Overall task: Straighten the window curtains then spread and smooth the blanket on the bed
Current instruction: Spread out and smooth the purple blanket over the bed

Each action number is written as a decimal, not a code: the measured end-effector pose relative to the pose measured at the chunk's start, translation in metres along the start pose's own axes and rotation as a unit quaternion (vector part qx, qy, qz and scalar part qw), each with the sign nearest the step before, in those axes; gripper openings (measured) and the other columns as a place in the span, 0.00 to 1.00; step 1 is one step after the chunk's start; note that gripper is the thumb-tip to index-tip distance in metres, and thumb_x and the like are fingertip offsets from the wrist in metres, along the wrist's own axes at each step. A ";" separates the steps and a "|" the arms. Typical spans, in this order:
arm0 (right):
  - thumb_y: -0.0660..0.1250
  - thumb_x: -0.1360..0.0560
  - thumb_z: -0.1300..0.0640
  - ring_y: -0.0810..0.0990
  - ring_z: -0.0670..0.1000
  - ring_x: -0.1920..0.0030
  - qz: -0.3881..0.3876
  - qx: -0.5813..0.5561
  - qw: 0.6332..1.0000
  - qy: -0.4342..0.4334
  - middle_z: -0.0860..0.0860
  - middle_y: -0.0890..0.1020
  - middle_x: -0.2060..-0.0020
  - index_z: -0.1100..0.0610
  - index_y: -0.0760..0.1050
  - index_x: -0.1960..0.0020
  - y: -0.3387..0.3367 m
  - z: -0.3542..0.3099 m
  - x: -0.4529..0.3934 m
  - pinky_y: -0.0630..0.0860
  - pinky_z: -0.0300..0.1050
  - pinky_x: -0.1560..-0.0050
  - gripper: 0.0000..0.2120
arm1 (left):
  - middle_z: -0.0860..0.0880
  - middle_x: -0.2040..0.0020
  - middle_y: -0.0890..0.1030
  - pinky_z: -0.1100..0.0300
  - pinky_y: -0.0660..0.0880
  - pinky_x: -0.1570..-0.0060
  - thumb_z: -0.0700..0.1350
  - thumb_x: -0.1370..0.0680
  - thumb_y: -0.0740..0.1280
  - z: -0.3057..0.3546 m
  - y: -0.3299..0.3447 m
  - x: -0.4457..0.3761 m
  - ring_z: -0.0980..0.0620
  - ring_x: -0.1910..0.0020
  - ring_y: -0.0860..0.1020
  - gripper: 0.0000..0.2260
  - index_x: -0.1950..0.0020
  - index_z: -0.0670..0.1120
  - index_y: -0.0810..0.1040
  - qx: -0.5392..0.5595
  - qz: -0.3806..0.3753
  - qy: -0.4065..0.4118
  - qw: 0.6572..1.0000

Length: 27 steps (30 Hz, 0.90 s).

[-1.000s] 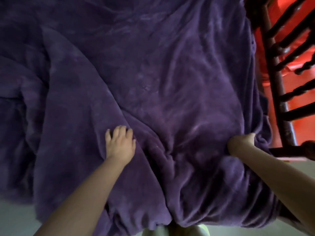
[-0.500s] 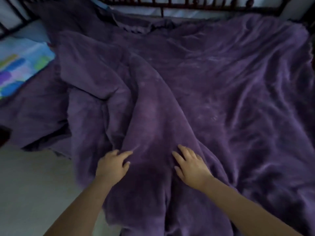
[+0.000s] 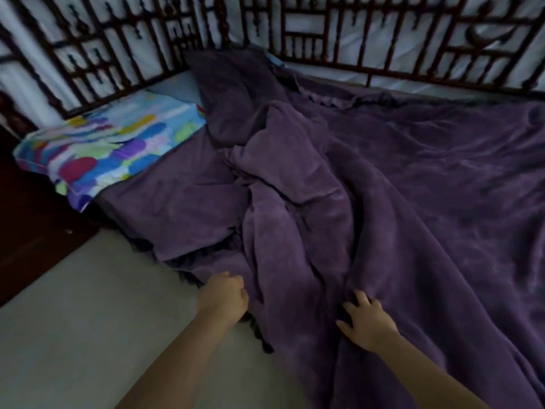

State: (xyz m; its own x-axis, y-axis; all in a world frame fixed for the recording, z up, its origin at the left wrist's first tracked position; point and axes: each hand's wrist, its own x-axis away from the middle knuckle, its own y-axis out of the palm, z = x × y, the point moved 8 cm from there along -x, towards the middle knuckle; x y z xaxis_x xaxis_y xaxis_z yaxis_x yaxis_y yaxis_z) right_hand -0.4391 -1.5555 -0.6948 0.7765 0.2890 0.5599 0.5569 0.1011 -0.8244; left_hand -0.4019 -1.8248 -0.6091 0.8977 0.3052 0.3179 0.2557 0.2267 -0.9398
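Dark lattice-framed bed [image 3: 324, 48], left hand [image 3: 224, 299] gripping rumpled purple blanket [image 3: 413, 202] edge, right hand [image 3: 365, 323] spread flat on it

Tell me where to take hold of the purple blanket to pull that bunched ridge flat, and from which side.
Grip the purple blanket along its near hanging edge, at the foot of the bunched ridge, coming from the floor side. The folds run from there toward the headboard, so pulling toward the pillow end should probably open them. The left hand already grips that edge; the right hand presses beside it.
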 end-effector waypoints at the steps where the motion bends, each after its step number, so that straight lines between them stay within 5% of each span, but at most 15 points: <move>1: 0.55 0.24 0.40 0.64 0.61 0.33 -0.020 0.015 1.000 0.009 0.53 0.56 0.27 0.50 0.64 0.31 -0.001 -0.003 -0.005 0.72 0.53 0.36 0.25 | 0.46 0.41 0.77 0.56 0.73 0.45 0.47 0.24 0.59 -0.014 0.000 -0.004 0.46 0.41 0.74 0.12 0.44 0.46 0.78 0.002 -0.013 -0.007 1.000; 6: 0.53 0.22 0.45 0.69 0.57 0.32 -0.128 0.088 0.986 0.053 0.56 0.62 0.28 0.56 0.65 0.31 -0.027 -0.020 -0.042 0.70 0.52 0.34 0.24 | 0.46 0.40 0.75 0.57 0.72 0.46 0.47 0.22 0.58 -0.057 -0.009 -0.033 0.47 0.40 0.73 0.13 0.42 0.47 0.76 0.001 -0.049 -0.024 0.999; 9: 0.56 0.24 0.51 0.71 0.55 0.34 -0.144 0.088 0.984 0.056 0.55 0.71 0.32 0.58 0.68 0.33 -0.061 -0.038 -0.082 0.71 0.50 0.34 0.22 | 0.49 0.50 0.76 0.59 0.72 0.51 0.45 0.23 0.59 -0.075 -0.027 -0.069 0.49 0.46 0.74 0.09 0.51 0.46 0.77 0.023 -0.046 -0.026 0.998; 13: 0.57 0.23 0.53 0.77 0.56 0.44 -0.023 0.010 0.998 -0.056 0.60 0.79 0.43 0.62 0.75 0.44 -0.143 -0.101 -0.152 0.72 0.45 0.46 0.17 | 0.46 0.43 0.74 0.57 0.72 0.46 0.46 0.22 0.57 -0.093 -0.067 -0.145 0.46 0.42 0.73 0.12 0.44 0.44 0.76 0.019 -0.034 -0.015 0.999; 18: 0.58 0.23 0.57 0.74 0.57 0.41 0.138 -0.046 0.969 -0.197 0.58 0.77 0.42 0.59 0.72 0.37 -0.250 -0.187 -0.218 0.71 0.47 0.39 0.17 | 0.43 0.38 0.74 0.53 0.71 0.38 0.48 0.23 0.59 -0.116 -0.123 -0.250 0.43 0.37 0.71 0.15 0.39 0.45 0.75 0.013 -0.029 -0.032 0.999; 21: 0.60 0.26 0.61 0.74 0.60 0.41 0.221 -0.047 0.940 -0.256 0.61 0.78 0.45 0.62 0.75 0.41 -0.312 -0.227 -0.243 0.73 0.51 0.41 0.15 | 0.41 0.39 0.75 0.53 0.72 0.40 0.47 0.24 0.61 -0.126 -0.154 -0.303 0.42 0.39 0.73 0.14 0.40 0.45 0.75 0.027 -0.014 -0.032 0.999; 24: 0.63 0.29 0.64 0.73 0.64 0.39 0.292 -0.029 0.918 -0.268 0.63 0.79 0.46 0.65 0.77 0.44 -0.365 -0.254 -0.281 0.71 0.58 0.37 0.14 | 0.41 0.42 0.78 0.53 0.74 0.44 0.45 0.24 0.60 -0.139 -0.172 -0.350 0.41 0.42 0.76 0.12 0.45 0.43 0.78 0.045 -0.009 -0.028 0.999; 27: 0.61 0.26 0.55 0.57 0.58 0.27 0.250 0.028 0.951 -0.182 0.57 0.68 0.32 0.57 0.66 0.32 -0.386 -0.261 -0.334 0.53 0.60 0.27 0.23 | 0.40 0.42 0.78 0.53 0.73 0.45 0.45 0.24 0.58 -0.156 -0.181 -0.388 0.42 0.42 0.76 0.12 0.47 0.43 0.78 0.038 -0.011 -0.032 0.999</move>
State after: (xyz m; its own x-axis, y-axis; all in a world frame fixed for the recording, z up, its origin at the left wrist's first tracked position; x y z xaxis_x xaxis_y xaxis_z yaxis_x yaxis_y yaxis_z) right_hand -0.8360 -1.9394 -0.5420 0.7815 0.6227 0.0389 0.1199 -0.0887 -0.9888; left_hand -0.7407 -2.1289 -0.5821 0.8673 0.3568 0.3471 0.2445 0.3020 -0.9214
